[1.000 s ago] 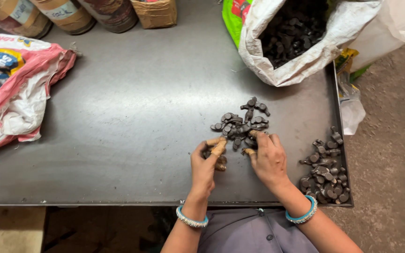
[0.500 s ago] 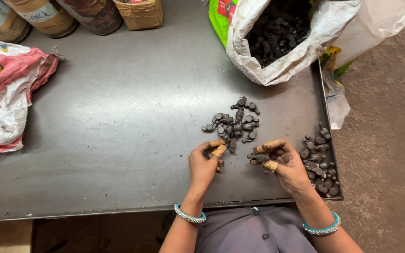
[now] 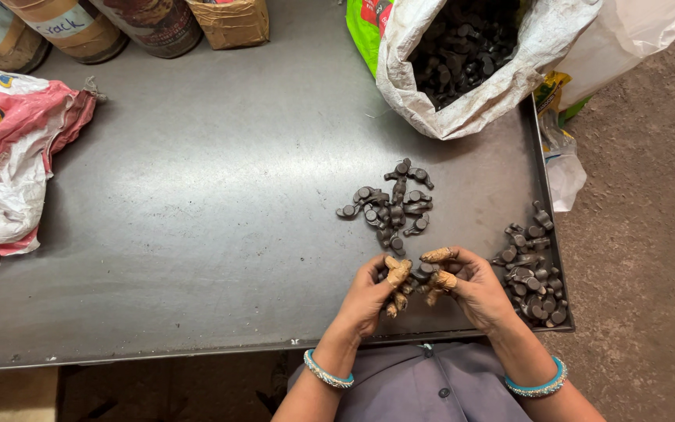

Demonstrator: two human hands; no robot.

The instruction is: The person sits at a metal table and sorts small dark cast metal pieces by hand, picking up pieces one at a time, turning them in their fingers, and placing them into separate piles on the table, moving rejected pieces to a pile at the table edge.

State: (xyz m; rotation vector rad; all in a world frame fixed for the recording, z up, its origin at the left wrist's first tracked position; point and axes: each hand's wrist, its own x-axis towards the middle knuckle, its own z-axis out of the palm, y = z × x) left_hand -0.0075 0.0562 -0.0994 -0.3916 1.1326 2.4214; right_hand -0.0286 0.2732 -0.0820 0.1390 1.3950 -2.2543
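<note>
Two hands meeting, left hand [image 3: 369,293] and right hand [image 3: 474,285] — each grip pinching one dark metal part [image 3: 423,271]

Surface [image 3: 197,234]: sheet metal, dark grey, smooth with a dull sheen and faint scuffs; small parts [image 3: 391,205] at its 4 o'clock: dark matt metal, cast-looking, rough; sack [image 3: 478,101] at 1 o'clock: woven plastic, white, soiled; bag [image 3: 17,172] at 9 o'clock: woven plastic, pink and white, creased; fingertip wraps [image 3: 398,270]: tan, coarse cloth or tape.
</note>
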